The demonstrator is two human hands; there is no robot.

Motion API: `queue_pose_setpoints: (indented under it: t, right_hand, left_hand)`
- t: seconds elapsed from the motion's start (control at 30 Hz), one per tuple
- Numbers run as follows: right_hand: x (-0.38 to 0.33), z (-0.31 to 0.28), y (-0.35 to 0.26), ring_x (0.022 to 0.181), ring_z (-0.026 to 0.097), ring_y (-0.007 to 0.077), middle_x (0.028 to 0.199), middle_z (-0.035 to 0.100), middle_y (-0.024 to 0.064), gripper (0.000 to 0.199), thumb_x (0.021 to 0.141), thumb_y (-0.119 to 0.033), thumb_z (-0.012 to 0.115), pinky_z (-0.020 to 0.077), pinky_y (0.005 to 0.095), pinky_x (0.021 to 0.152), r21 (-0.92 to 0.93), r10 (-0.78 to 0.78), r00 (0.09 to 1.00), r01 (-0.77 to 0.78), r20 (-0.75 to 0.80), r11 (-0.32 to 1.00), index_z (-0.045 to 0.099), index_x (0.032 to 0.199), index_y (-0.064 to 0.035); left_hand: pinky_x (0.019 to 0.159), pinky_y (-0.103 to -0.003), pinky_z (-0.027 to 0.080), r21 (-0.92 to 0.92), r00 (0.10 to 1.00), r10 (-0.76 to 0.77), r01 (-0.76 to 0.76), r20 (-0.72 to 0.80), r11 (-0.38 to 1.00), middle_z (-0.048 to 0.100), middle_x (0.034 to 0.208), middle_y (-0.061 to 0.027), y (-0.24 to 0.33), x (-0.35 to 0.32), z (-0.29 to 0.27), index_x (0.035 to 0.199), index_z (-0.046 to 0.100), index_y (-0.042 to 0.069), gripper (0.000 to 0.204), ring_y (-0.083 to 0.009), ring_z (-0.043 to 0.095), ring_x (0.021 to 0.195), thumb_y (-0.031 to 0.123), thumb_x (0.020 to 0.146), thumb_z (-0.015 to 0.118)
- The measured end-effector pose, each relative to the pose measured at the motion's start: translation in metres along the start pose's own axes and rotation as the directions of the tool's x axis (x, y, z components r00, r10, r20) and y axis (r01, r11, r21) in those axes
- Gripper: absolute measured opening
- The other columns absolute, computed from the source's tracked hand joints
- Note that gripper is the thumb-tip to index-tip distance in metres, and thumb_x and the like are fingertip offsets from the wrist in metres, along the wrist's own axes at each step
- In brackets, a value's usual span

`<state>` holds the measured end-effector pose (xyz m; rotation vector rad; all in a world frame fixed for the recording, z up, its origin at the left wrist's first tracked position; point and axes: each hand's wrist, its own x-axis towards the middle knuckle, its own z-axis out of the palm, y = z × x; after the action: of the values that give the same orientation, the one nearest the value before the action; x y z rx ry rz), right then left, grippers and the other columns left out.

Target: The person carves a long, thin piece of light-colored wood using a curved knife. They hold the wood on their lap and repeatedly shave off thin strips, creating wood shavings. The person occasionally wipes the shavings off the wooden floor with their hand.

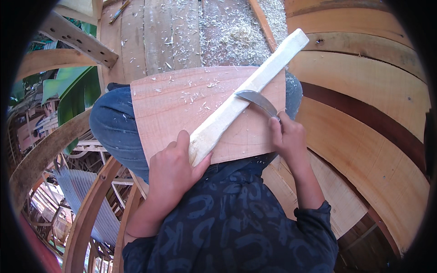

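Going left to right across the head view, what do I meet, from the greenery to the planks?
Green leaf → left hand → curved blade → right hand → plank wall.

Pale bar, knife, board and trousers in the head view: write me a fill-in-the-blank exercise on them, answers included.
1. The left hand grips the pale bar by its nearer ____.
2. The right hand holds a knife whose blade is not straight but ____.
3. The board lies ____ the bar.
4. The trousers showing beside the board are coloured ____.

Missing words: end; curved; under; blue.
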<state>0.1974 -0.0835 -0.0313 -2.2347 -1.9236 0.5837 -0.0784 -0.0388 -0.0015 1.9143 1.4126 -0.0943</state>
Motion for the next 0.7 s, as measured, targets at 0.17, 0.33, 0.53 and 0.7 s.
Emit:
queue_pose_setpoints:
  t: [0.17, 0.33, 0.53, 0.7]
  right_hand:
    - [0.007, -0.012, 0.016, 0.058, 0.061, 0.0382, 0.060, 0.059, 0.0163, 0.028, 0.092, -0.028, 0.059, 0.0457, 0.0457, 0.051, -0.018, 0.093, 0.995, -0.094, -0.041, 0.995, 0.053, 0.077, -0.0046]
    - [-0.010, -0.004, -0.022, 0.057, 0.061, 0.0374, 0.059, 0.058, 0.0162, 0.027, 0.092, -0.027, 0.059, 0.0470, 0.0449, 0.051, 0.091, 0.038, 0.995, -0.046, 0.091, 0.995, 0.054, 0.077, -0.0055]
    - [0.013, 0.000, 0.005, 0.057, 0.061, 0.0390, 0.060, 0.059, 0.0170, 0.028, 0.094, -0.028, 0.057, 0.0472, 0.0454, 0.052, 0.013, 0.078, 0.993, -0.077, -0.087, 0.997, 0.055, 0.077, -0.0061]
    - [0.036, -0.024, 0.060, 0.059, 0.061, 0.0400, 0.062, 0.059, 0.0189, 0.031, 0.096, -0.029, 0.053, 0.0456, 0.0460, 0.053, -0.009, 0.292, 0.949, -0.295, -0.120, 0.955, 0.056, 0.078, -0.0041]
  left_hand:
    - [0.057, -0.046, 0.052, -0.021, 0.999, -0.011, 0.011, 0.035, 1.000, 0.064, 0.070, -0.0204, 0.000, 0.001, -0.004, 0.094, 0.050, 0.002, 0.046, -0.0380, 0.066, 0.064, 0.041, 0.080, 0.071]
    - [0.058, -0.046, 0.052, -0.030, 0.998, -0.025, 0.027, 0.061, 0.999, 0.063, 0.068, -0.0210, -0.001, 0.002, -0.004, 0.093, 0.049, 0.002, 0.047, -0.0386, 0.066, 0.064, 0.041, 0.079, 0.071]
    - [0.061, -0.048, 0.052, -0.050, 0.997, -0.054, 0.057, 0.061, 0.997, 0.062, 0.067, -0.0247, 0.003, 0.003, -0.007, 0.094, 0.050, -0.001, 0.050, -0.0432, 0.064, 0.067, 0.041, 0.078, 0.072]
    - [0.060, -0.046, 0.053, -0.043, 0.996, -0.047, 0.050, 0.076, 0.998, 0.063, 0.068, -0.0225, 0.000, 0.005, -0.010, 0.092, 0.050, 0.001, 0.047, -0.0397, 0.066, 0.065, 0.042, 0.079, 0.071]
